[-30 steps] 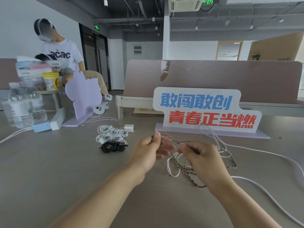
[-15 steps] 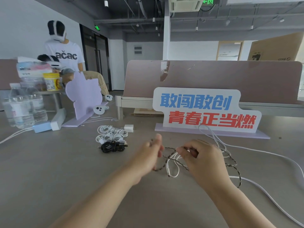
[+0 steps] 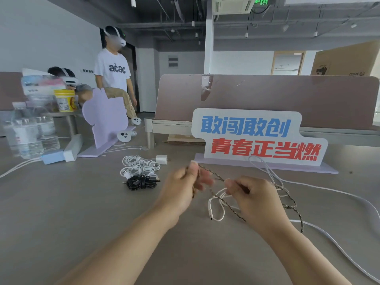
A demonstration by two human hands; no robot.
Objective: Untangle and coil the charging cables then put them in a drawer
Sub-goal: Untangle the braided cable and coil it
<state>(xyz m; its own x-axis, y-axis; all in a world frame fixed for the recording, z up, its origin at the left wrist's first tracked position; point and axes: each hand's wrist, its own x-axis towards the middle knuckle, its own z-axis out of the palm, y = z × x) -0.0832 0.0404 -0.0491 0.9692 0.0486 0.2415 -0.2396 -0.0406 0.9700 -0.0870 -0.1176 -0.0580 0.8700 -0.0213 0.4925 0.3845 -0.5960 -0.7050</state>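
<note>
The task is partly done. Three or so white cables [image 3: 139, 166] lie coiled in a bunch on the desk [image 3: 61, 212], with a coiled black cable [image 3: 141, 182] touching them on the near side and a white charger plug [image 3: 161, 159] just beside them. None of these is put away, and no drawer is in view.

The work in hand is a braided cable [image 3: 292, 204], held just above the desk in front of the sign [image 3: 255, 138]. The left hand [image 3: 181, 190] has its grip pinched on the cable between the thumb and the fingers. The right hand [image 3: 255, 198] has its fingers curled around the cable a little further along.

The short stretch between the two hands is pulled nearly straight. Its long axis runs left to right, sloping slightly down from the left thumb to the right hand. A short piece hangs below the left hand, though motion blur hides where its end points. Beyond the right hand the cable falls in loose loops onto the desk, crossed with a thin white cable [image 3: 213, 204] whose plug end lies towards the person.

By the look of it, what is left is separating these two, coiling each and storing all the cables.
</note>
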